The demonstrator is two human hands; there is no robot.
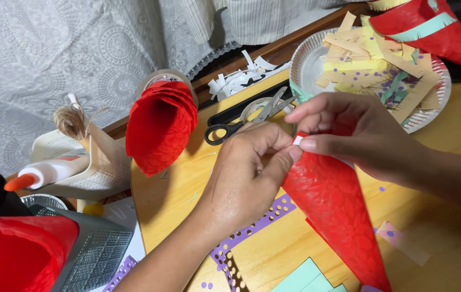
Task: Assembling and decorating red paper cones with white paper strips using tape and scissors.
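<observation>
Two hands | left hand (249, 167), right hand (349, 132) pinch red cone (338, 211)

Reds on yellow wood

The cone (338, 216) was crinkled red, the table (446, 216) yellow, the punched strip (252, 230) purple, the scissors (241, 121) black-handled.

crinkled red paper cone (338, 216), glossy wooden table (446, 238)

White glue bottle (52, 172), orange-capped, far left.
</observation>
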